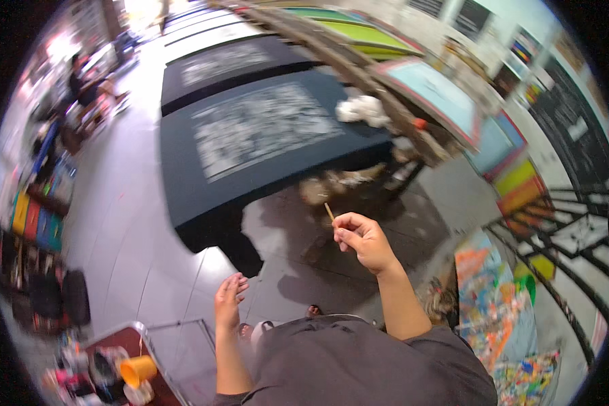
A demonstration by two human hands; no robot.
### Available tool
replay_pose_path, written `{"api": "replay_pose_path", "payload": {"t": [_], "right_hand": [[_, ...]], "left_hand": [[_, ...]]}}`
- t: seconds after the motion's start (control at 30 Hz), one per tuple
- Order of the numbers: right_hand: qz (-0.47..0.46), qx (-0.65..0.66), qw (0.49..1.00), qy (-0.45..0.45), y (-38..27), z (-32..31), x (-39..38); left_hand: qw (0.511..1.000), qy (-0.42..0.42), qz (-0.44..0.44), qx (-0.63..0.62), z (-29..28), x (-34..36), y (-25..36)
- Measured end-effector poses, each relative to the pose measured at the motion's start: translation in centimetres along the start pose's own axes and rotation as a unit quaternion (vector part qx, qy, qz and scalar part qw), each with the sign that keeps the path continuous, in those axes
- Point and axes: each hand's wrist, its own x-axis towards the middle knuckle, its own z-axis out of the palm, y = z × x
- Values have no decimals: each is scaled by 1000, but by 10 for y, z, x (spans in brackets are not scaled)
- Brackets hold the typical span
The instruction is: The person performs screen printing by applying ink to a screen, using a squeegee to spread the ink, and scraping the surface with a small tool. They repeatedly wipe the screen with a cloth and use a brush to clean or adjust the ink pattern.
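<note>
Here, our left hand (229,301) hangs low with its fingers loosely curled and slightly parted, gripping nothing we can see. Our right hand (363,241) pinches a thin stick (329,212) between thumb and bent fingers, its free end slanting up and leftward, just short of the dark-covered worktop (176,169) in view. On that we see a grey-white print (264,128), a white crumpled bundle (363,110) at the far right, then a second dark panel (287,54) beyond.
</note>
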Motion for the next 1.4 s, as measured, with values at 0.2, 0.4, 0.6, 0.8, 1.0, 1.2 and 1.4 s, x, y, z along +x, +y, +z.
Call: {"api": "replay_pose_path", "payload": {"t": [0.2, 0.4, 0.6, 0.8, 1.0, 1.2, 1.4], "right_hand": [[-72, 68, 965, 241, -8, -160, -77], [-82, 123, 918, 369, -6, -258, -94], [-130, 152, 901, 384, -22, -381, -52], [-116, 133, 910, 375, -66, -505, 0], [-123, 140, 895, 405, -82, -620, 23], [-170, 144, 912, 345, -86, -760, 45], [-144, 46, 953, 261, -126, -881, 71]], "left_hand": [[968, -235, -29, 87, 193, 40, 11], [933, -349, 31, 83, 317, 64, 30], [921, -374, 111, 6, 433, 97, 71], [920, -333, 203, 31, 543, 113, 108], [914, -251, 292, 127, 650, 126, 138], [896, -161, 362, 201, 759, 138, 128], [864, -88, 340, 360, 845, 124, 128]]}}
